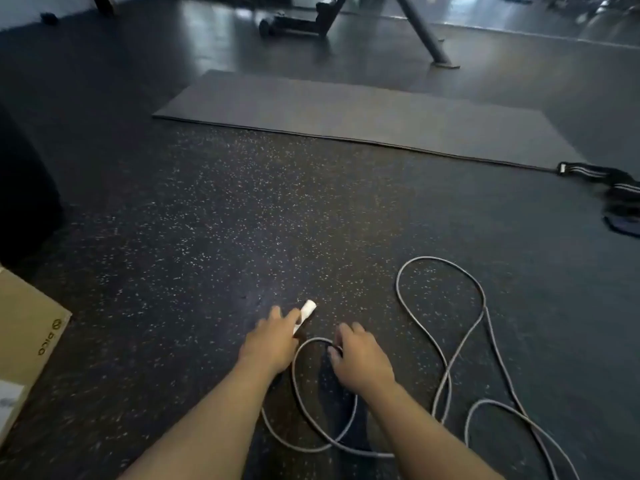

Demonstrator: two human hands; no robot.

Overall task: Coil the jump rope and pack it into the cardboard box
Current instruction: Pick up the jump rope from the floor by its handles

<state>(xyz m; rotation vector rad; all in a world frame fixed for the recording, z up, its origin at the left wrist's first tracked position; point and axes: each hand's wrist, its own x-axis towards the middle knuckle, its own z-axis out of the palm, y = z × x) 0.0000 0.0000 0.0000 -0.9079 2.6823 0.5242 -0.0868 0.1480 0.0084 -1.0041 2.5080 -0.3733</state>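
A grey jump rope point(446, 368) lies in loose loops on the speckled rubber floor, mostly to the right of my hands. My left hand point(273, 337) is closed around a white rope handle point(304, 315), whose end sticks out past my fingers. My right hand point(360, 358) pinches the rope where a small loop point(301, 386) curves between the two hands. The cardboard box point(27, 334) lies at the left edge, only partly in view, well apart from both hands.
A grey exercise mat point(346, 112) lies flat ahead. Black straps with white stripes point(602, 185) rest at the right edge. A dark bulky object point(20, 188) stands at the left. Gym equipment legs point(422, 32) stand at the back.
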